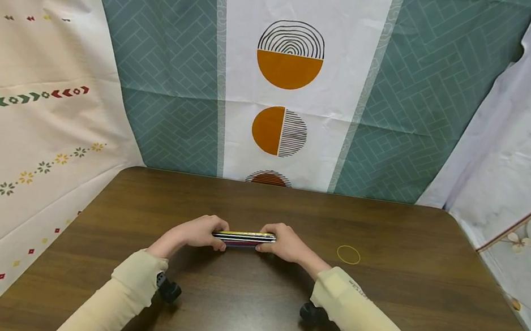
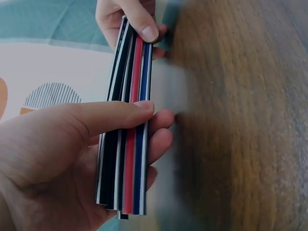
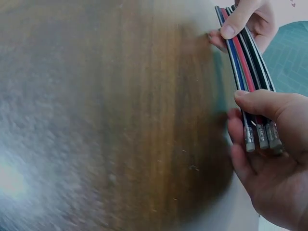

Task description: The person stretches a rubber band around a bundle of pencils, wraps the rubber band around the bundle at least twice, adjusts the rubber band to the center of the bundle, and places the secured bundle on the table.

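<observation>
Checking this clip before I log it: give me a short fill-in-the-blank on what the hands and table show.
1. Both hands, left and right, hold one bundle of ____.
2. The bundle of pencils is held by its two ____.
3. The yellow rubber band lies on the table beside the person's ____ hand.
4. The pencil ends at the right hand carry ____.

Missing words: pencils; ends; right; erasers

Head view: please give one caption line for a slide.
Both hands hold a pencil bundle above the table.

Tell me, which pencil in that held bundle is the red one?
In the bundle of striped pencils, the red pencil lies between the blue pencil and the black ones; it is the only red one.
</observation>
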`<state>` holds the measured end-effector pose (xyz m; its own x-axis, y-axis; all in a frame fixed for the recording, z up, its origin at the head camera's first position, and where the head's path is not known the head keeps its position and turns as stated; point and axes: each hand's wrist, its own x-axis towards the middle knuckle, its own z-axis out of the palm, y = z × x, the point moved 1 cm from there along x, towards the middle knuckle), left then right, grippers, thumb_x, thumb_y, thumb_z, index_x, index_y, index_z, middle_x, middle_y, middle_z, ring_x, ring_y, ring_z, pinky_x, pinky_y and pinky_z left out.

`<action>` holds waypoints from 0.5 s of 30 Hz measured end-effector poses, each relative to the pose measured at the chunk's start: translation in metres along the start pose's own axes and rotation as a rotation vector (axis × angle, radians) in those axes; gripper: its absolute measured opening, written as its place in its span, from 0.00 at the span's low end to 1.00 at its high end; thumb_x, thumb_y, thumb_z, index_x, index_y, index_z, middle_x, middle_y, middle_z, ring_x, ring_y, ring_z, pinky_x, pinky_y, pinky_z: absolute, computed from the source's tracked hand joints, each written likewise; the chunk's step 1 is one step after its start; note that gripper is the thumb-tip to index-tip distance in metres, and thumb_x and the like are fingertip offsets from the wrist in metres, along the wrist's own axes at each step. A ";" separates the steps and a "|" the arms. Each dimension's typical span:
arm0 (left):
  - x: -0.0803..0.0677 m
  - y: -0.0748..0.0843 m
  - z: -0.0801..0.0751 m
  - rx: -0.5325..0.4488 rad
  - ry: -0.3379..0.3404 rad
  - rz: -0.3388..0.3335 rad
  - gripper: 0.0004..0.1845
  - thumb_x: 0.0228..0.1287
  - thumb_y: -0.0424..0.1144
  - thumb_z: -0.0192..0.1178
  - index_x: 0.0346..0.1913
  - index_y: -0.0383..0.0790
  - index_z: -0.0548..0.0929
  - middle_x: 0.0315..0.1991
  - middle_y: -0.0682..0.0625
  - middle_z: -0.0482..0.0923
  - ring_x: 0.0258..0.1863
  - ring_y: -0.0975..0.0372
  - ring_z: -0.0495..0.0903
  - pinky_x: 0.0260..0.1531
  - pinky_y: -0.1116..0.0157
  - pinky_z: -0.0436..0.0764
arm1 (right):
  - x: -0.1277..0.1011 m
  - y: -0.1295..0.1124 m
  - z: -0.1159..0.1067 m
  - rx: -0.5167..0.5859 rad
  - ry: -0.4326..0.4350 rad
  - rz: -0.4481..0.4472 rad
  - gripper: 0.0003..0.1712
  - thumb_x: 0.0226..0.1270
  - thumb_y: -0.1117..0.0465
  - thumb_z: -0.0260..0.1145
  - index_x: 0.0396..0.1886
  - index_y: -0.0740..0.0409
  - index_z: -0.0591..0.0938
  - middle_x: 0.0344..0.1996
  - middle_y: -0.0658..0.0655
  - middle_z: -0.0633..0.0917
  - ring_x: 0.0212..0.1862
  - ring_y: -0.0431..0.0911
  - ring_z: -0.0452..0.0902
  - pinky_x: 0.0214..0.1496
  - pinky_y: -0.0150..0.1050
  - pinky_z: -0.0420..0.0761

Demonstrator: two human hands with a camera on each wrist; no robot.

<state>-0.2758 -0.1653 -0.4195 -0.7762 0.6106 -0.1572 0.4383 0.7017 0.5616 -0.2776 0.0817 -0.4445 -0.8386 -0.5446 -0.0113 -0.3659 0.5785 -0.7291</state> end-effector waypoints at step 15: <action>-0.002 0.007 0.001 -0.136 -0.129 -0.001 0.06 0.62 0.31 0.66 0.36 0.37 0.78 0.24 0.48 0.82 0.21 0.63 0.81 0.25 0.68 0.79 | -0.003 0.008 -0.008 0.203 -0.112 -0.022 0.16 0.61 0.55 0.74 0.47 0.52 0.83 0.27 0.49 0.79 0.19 0.39 0.69 0.23 0.32 0.72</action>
<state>-0.2704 -0.1616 -0.4163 -0.7083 0.6580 -0.2557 0.3652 0.6515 0.6650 -0.2810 0.0926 -0.4450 -0.7774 -0.6260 -0.0615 -0.2852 0.4379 -0.8526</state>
